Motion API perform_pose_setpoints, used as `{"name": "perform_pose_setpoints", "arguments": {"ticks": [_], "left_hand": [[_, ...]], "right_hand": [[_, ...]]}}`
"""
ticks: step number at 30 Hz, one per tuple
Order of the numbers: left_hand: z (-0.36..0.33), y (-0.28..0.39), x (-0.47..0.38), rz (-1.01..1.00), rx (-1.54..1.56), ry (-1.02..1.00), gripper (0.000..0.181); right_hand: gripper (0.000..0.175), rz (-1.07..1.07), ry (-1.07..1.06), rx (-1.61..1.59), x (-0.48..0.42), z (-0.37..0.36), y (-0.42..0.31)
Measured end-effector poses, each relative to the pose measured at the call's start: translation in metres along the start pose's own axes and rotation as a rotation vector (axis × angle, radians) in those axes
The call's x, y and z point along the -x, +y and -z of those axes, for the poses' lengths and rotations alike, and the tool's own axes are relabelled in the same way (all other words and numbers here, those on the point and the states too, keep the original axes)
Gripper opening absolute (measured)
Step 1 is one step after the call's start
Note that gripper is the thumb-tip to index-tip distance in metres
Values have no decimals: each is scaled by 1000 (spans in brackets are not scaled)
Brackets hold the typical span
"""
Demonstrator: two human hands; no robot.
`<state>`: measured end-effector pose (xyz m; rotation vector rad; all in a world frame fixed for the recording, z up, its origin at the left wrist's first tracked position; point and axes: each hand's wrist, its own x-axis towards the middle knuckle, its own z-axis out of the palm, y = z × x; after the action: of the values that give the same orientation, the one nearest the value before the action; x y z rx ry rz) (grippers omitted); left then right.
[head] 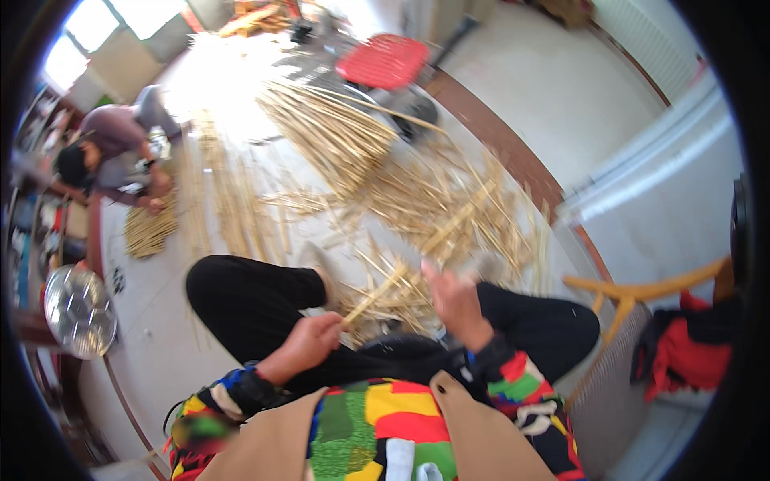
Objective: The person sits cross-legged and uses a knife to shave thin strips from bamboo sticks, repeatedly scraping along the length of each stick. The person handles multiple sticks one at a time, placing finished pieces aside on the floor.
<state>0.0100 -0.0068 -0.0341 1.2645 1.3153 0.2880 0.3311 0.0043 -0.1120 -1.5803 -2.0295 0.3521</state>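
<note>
My left hand (pixel 307 346) is closed around the near end of a flat, pale plant strip (pixel 374 294), perhaps split cane or bamboo, which slants away up and to the right. My right hand (pixel 456 305) is raised over my right thigh, blurred, with its fingers curled. A blurred greyish shape like a blade (pixel 394 243) reaches from it up and to the left; its handle is hidden in the fist. Between my legs, loose strips and shavings (pixel 397 312) lie on the floor below both hands.
A large bundle of stalks (pixel 337 135) lies ahead, beside a red-seated stool (pixel 385 60). Scraps (pixel 463 204) spread to the right of it. Another person (pixel 120 144) bends at the left over a smaller bundle (pixel 150 231). A wooden chair (pixel 625 294) with clothing stands at my right.
</note>
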Motion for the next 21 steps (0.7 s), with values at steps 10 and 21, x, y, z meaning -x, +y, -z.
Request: {"name": "perform_pose_setpoints", "arguments": {"ticks": [10,21], "left_hand": [[9,4,5,-178,-138,2,15],[8,-7,-2,-88,-6,-11,15]], "right_hand": [[48,300,-174,-87,-9,11,-11],[47,119,-226,-7,3,11,-15]]}}
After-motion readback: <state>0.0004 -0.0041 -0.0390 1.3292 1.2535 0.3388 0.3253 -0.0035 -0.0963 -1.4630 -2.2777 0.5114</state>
